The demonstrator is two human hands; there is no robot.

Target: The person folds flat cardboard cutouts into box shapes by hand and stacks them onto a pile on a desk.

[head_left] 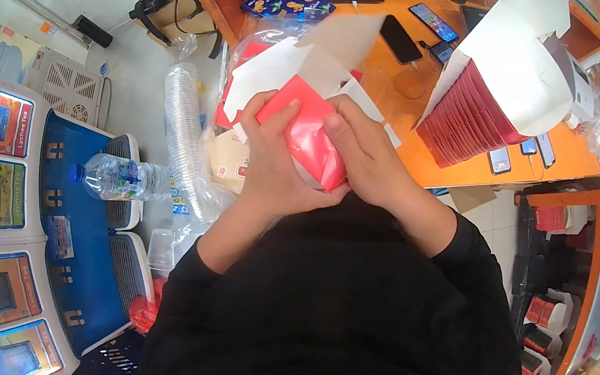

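Observation:
Between my two hands, close to my chest, is a small glossy red paper box (309, 126). My left hand (272, 162) wraps its left side and underside, thumb lying on the red face. From the right, my right hand (370, 152) presses against its side, with the fingertips partly hidden. Just beyond the box, white carton flaps (323, 55) stand open with red edges around them; whether they all belong to the held box I cannot tell. A tall nested stack of red boxes with white insides (484, 99) stands on the orange table to the right.
Phones, one a dark phone (400, 41), lie on the orange table (394, 152). Left of me are a long sleeve of clear plastic cups (186, 127), a water bottle (121, 180) and a drinks dispenser (62, 218). An orange shelf (574, 316) with boxes stands at the right.

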